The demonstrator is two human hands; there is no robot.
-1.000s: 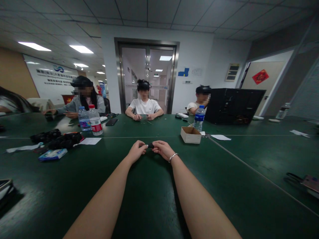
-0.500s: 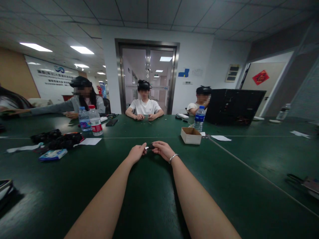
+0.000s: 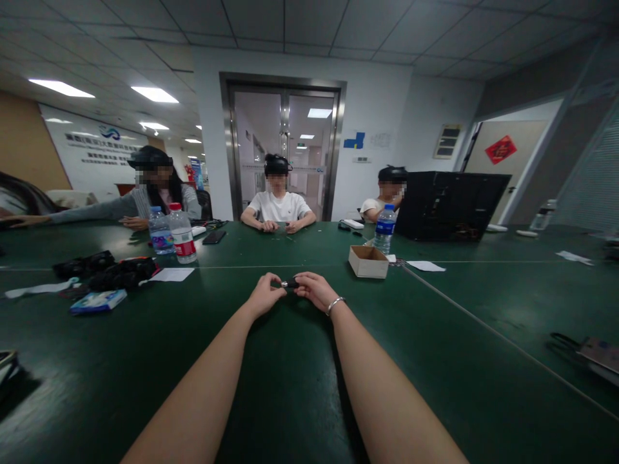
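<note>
Just ahead of me, over the dark green table (image 3: 285, 374), my right hand (image 3: 313, 290) pinches a small black stick with a silver end (image 3: 290, 283). Its black part lies in the right fingertips, and the silver end points left. Close by that end is my left hand (image 3: 265, 296), its thumb and forefinger parted around the tip. Whether a left fingertip touches the metal is too small to tell. A silver bracelet (image 3: 335, 305) circles my right wrist. The exact kind of stick cannot be made out.
An open cardboard box (image 3: 368, 263) stands right of my hands, beside a blue-capped water bottle (image 3: 385, 230). Two bottles, black gear (image 3: 120, 274) and a blue-white packet (image 3: 98, 301) are at left. A black monitor (image 3: 449, 206) stands at back right. Several people sit opposite.
The thumb and forefinger of my left hand have spread apart at the silver end. My right hand keeps its pinch on the stick. The view has shifted slightly.
</note>
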